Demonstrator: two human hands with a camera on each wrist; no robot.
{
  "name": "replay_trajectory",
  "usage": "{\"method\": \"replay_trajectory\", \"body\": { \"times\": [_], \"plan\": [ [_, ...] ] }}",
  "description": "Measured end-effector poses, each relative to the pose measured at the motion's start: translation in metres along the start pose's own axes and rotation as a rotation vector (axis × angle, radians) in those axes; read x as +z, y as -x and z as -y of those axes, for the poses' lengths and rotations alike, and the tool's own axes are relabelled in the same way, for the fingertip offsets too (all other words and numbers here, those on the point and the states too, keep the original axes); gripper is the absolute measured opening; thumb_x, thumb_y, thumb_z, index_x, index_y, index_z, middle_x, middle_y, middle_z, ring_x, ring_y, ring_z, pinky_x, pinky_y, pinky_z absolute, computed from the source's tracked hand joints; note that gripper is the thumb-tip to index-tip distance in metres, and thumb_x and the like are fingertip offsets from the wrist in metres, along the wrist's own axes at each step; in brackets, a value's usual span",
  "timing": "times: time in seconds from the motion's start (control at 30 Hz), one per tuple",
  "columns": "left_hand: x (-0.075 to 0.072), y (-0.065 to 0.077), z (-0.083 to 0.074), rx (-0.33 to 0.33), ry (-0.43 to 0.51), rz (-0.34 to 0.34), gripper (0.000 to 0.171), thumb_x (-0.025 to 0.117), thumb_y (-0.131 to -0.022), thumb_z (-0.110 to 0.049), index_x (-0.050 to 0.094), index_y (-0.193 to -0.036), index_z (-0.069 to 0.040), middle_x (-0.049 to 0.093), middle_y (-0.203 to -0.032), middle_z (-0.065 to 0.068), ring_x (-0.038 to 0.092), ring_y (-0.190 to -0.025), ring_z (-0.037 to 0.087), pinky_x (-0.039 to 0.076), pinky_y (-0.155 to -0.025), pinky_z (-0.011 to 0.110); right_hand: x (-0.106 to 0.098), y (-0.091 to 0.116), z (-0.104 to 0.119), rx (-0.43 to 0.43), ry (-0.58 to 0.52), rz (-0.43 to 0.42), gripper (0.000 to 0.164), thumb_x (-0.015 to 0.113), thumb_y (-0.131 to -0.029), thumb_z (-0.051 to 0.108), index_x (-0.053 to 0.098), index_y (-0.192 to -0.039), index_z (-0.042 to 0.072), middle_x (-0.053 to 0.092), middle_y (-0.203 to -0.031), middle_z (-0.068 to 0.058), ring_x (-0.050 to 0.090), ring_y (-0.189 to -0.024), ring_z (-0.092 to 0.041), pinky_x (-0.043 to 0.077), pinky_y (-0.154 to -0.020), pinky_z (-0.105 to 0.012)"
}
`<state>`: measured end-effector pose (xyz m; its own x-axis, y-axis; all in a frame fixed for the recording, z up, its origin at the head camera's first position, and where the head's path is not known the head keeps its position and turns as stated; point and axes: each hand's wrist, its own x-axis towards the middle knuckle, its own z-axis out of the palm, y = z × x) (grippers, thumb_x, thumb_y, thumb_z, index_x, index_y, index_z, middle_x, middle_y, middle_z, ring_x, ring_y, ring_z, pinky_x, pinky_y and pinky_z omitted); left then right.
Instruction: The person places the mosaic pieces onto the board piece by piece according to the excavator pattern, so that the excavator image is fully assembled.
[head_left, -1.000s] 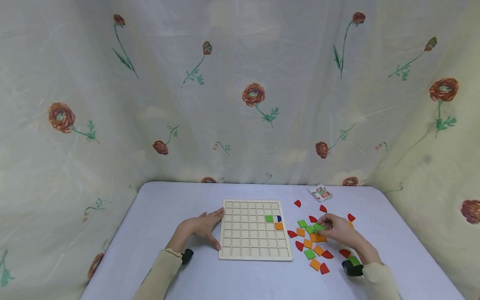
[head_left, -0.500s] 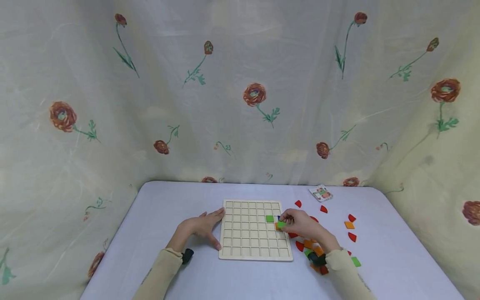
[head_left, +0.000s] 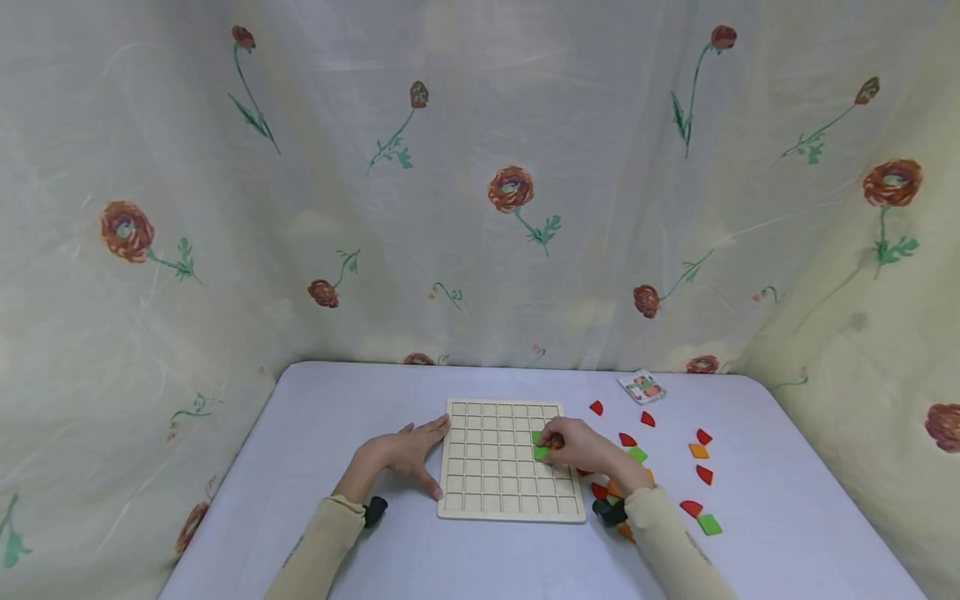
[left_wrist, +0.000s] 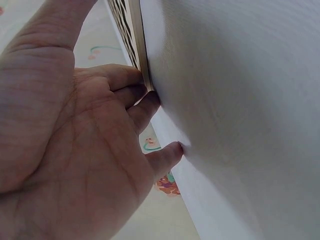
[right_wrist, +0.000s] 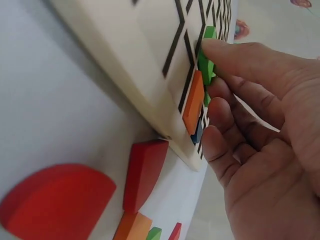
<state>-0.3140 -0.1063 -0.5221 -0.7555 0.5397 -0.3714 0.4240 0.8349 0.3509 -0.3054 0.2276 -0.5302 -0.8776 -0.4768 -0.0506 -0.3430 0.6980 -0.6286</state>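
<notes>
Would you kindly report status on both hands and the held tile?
Left hand touching board, left edge. Right hand pinching green tile at board. Orange tile alongside; nothing visibly blocking.

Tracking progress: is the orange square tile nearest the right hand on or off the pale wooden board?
On: right wrist view shows the tile lying on the board.

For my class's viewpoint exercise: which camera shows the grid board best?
The head view: all corners of the grid board show, though the right hand covers some cells. The left wrist view catches a thin strip; the right wrist view, a cropped close-up.
</notes>
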Motion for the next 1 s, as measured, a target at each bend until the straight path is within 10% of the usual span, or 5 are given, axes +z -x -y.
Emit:
{"method": "replay_trajectory", "body": {
  "times": [0.57,1.0],
  "plan": [
    [0.0,-0.001,-0.002,-0.009,0.0,0.006,0.125,0.082,-0.063,-0.058,0.014,-0.155,-0.009,0.007,-0.164,0.003,0.013,-0.151,0.02,0.014,-0.122,0.049,-0.003,0.006,0.001,0.04,0.016,-0.036,0.02,0.078,-0.082,0.018,0.07,-0.1,0.016,0.063,-0.094,0.006,0.053,-0.083,-0.013,0.047,-0.073,-0.023],
    [-0.001,0.001,-0.002,-0.01,0.004,0.007,0.125,0.082,-0.063,-0.058,0.014,-0.156,-0.009,0.007,-0.164,0.004,0.012,-0.151,0.02,0.014,-0.122,0.049,-0.048,0.061,-0.039,0.348,-0.064,-0.162,0.023,0.071,-0.084,0.01,0.058,-0.102,0.004,0.054,-0.086,-0.005,0.049,-0.081,-0.019,0.045,-0.066,-0.025]
  ]
}}
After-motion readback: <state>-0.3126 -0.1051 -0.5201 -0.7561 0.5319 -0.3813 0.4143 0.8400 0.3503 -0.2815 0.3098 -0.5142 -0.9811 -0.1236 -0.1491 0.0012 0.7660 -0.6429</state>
